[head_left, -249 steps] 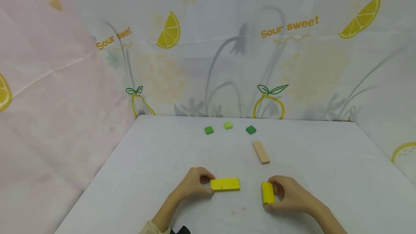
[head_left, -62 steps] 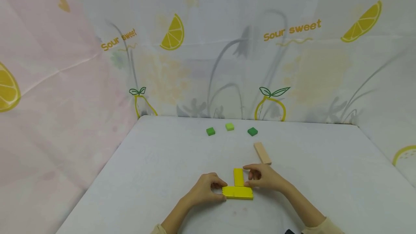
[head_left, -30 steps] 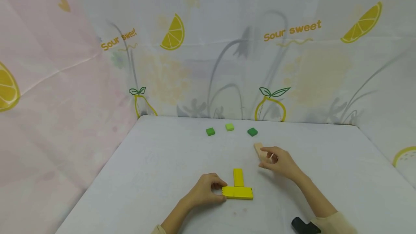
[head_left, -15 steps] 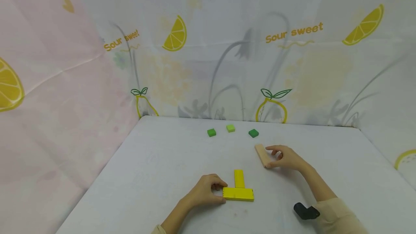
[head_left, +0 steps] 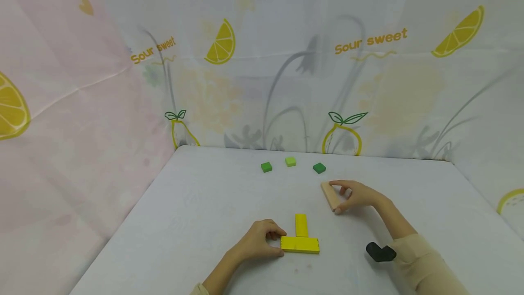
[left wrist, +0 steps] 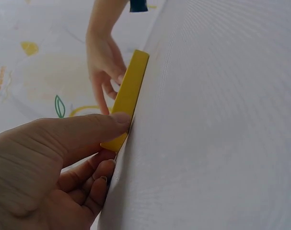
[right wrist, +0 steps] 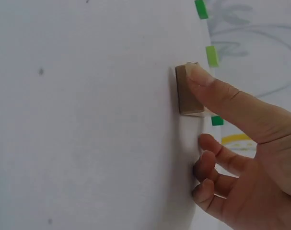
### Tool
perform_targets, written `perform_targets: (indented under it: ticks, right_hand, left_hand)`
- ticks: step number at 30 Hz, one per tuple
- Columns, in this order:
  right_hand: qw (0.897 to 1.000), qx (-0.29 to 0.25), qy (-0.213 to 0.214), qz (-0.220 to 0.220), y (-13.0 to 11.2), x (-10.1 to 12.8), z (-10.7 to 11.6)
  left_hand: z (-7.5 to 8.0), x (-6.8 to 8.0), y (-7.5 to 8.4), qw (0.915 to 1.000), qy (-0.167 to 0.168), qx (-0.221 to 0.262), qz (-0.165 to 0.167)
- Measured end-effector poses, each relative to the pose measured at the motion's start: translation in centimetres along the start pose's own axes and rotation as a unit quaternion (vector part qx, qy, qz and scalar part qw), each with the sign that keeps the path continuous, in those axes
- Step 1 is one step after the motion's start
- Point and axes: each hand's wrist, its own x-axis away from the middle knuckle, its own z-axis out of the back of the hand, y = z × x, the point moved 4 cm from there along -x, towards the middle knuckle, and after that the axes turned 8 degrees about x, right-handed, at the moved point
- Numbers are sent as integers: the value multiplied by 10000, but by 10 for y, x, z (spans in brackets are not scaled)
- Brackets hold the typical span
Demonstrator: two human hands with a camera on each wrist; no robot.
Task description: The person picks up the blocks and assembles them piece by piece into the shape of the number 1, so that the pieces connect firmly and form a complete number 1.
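- Your right hand point(head_left: 356, 195) pinched the wooden block point(head_left: 330, 196) endwise, thumb at its near end, forefinger at its far end; the block lay tilted on edge on the table point(head_left: 196, 204).
- Your left hand point(head_left: 258, 240) curled thumb and forefinger around the left end of the flat yellow block point(head_left: 300, 244), which touched the second yellow block point(head_left: 300, 225) to form a T.
- Risk: the narrow end pinch could let the wooden block swivel and drop onto the T.
- Three green cubes point(head_left: 290, 161) sat well apart, behind.

L hand point(left wrist: 54, 163) pinching yellow block point(left wrist: 128, 98), table point(left wrist: 222, 120)
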Motion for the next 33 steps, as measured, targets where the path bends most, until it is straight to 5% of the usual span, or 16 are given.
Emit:
perform_targets:
  ticks: [12, 33]
  right_hand:
    - [9937, 508, -861, -504, -3, -13, 4]
    - [9985, 249, 481, 12, -6, -14, -5]
  left_hand:
    - [-1, 0, 0, 10000, 21, 71, 57]
    - [-1, 1, -2, 9998, 63, 194, 85]
